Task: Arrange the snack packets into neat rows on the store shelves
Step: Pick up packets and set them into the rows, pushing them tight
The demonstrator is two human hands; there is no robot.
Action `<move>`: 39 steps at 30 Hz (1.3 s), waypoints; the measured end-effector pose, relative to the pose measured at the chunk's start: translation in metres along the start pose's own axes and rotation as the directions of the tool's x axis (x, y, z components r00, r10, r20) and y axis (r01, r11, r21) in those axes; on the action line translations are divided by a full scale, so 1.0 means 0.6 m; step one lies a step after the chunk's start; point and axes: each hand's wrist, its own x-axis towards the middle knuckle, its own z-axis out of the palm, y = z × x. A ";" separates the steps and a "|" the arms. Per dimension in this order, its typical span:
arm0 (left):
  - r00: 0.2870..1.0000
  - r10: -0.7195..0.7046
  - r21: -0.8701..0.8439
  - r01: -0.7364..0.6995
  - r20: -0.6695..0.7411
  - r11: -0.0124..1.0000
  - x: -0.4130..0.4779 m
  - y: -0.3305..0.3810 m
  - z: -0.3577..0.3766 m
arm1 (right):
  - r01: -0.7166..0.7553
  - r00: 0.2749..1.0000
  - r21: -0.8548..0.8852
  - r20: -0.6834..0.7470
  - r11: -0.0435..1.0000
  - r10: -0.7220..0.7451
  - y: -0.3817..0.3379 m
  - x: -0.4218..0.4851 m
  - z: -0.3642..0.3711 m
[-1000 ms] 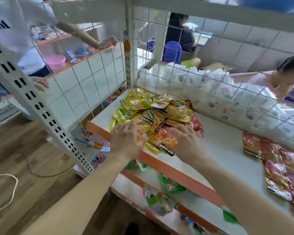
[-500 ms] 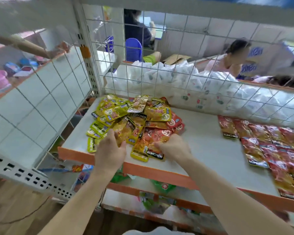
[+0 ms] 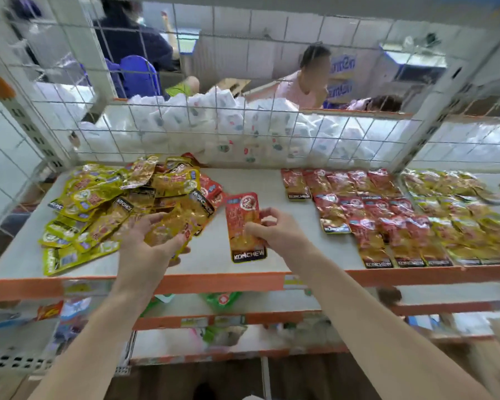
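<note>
A loose pile of yellow and red snack packets point(image 3: 107, 203) covers the left part of the white shelf point(image 3: 286, 249). My left hand point(image 3: 150, 243) rests at the pile's front edge, fingers curled around a yellow packet point(image 3: 171, 226). My right hand point(image 3: 274, 232) pinches one red packet point(image 3: 241, 217), held upright just right of the pile and above the shelf's bare middle. On the right, red packets point(image 3: 355, 203) lie in overlapping rows, with rows of yellow packets point(image 3: 456, 215) beyond them.
A wire grid point(image 3: 243, 131) backs the shelf, with white bags point(image 3: 202, 122) behind it. An orange lip point(image 3: 220, 281) edges the shelf front. Lower shelves point(image 3: 214, 319) hold green and other packets. People sit behind the grid.
My right hand has pulled one red packet out of the pile and carried it right, over the bare shelf. The view swung right, and the sorted rows now show.
</note>
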 end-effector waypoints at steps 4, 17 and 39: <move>1.000 0.026 -0.032 -0.026 -0.016 0.999 -0.022 0.011 0.077 | 0.067 0.996 -0.038 -0.054 0.997 -0.069 0.010 -0.041 -0.104; 0.979 -0.155 -0.126 0.171 0.130 0.977 -0.063 0.015 0.329 | 0.129 0.961 -0.248 -0.209 0.960 -0.183 0.070 -0.066 -0.323; 0.954 -0.172 -0.116 0.205 0.245 0.972 -0.033 0.015 0.333 | 0.061 0.948 -0.899 -0.083 0.434 -0.306 0.089 -0.016 -0.298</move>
